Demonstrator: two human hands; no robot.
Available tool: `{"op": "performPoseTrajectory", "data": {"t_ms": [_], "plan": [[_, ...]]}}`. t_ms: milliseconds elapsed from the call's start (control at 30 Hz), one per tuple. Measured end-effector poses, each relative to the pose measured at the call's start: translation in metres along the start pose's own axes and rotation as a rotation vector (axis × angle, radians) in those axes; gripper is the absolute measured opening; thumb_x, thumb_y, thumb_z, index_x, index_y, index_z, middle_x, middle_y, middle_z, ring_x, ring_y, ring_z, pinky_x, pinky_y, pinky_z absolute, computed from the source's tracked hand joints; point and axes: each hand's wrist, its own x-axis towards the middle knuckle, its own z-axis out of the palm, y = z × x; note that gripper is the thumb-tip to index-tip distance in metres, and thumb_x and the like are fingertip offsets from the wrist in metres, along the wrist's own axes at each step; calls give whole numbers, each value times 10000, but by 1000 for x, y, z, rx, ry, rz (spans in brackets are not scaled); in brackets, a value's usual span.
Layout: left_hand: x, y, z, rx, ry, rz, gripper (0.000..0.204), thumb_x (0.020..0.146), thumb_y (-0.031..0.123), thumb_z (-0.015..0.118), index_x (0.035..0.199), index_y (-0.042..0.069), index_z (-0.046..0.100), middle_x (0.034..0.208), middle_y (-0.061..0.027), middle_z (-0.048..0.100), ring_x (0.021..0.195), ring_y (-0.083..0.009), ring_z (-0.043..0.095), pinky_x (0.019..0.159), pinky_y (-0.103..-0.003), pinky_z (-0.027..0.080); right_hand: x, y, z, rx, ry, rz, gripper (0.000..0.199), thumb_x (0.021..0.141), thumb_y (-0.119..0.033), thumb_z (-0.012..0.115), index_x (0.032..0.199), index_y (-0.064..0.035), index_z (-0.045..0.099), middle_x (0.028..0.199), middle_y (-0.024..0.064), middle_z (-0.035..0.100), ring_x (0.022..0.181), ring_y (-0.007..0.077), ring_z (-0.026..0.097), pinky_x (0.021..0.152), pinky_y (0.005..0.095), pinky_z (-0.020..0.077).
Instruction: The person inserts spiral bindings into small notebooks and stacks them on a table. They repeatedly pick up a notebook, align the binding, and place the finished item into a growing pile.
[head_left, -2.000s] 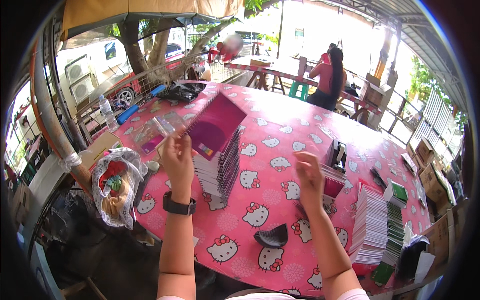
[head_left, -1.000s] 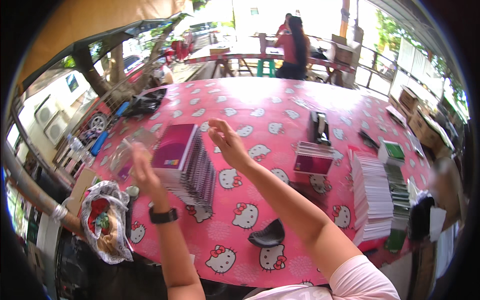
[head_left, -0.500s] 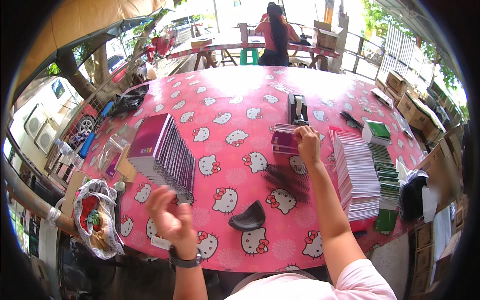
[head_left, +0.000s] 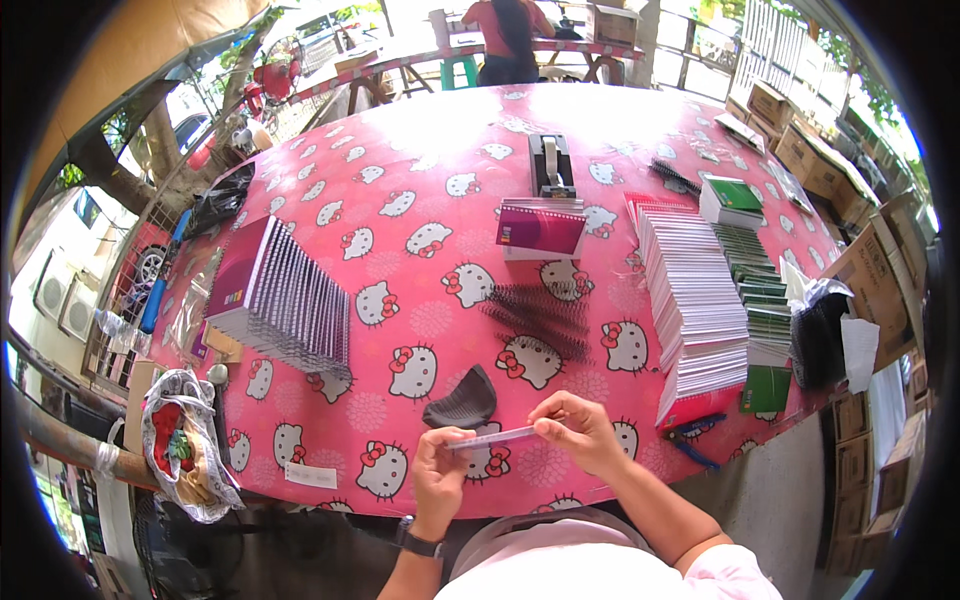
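Between my hands, low over the near edge of the table, is a thin pale purple-and-white book, seen edge-on. My left hand (head_left: 438, 482) pinches its left end and my right hand (head_left: 585, 436) its right end. Just beyond them a curved, ribbed black holder (head_left: 464, 399) lies on the pink tablecloth. Farther off are loose black spiral binding wires (head_left: 540, 318). A small pile of purple notebooks (head_left: 540, 230) sits in front of a black tape dispenser (head_left: 552, 168). At left stands a tall stack of spiral-bound purple notebooks (head_left: 245, 275).
Long stacks of books with white page edges (head_left: 692, 300) and green-covered notebooks (head_left: 735, 197) line the right side. Blue-handled pliers (head_left: 692, 440) lie near the front right edge. A cloth bag (head_left: 187, 440) hangs at the left corner. Another person (head_left: 508, 40) sits beyond the table.
My right hand has come back from the purple pile to the near edge. My left hand, spread before, now pinches the thin book together with the right. The view has shifted.
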Motion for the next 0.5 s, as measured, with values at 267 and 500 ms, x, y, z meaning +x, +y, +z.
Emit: {"op": "performPoseTrajectory", "data": {"t_ms": [267, 500], "plan": [[-2, 30, 37, 851, 247, 437, 475, 759, 69, 684, 1205, 69, 522, 1140, -128, 572, 1117, -305, 515, 1050, -442, 282, 8, 22, 30, -36, 227, -62, 104, 915, -112, 598, 955, -17, 593, 827, -2, 608, 720, 33, 502, 626, 192, 411], [15, 30, 26, 1092, -39, 533, 259, 766, 73, 672, 1016, 142, 689, 878, 36, 668, 763, -114, 598, 685, -309, 329, 77, 0, -20, -810, 127, -221, 152, 835, -123, 667, 961, -39, 656, 823, 71, 630, 780, 164, 599, 714, 291, 485]]}}
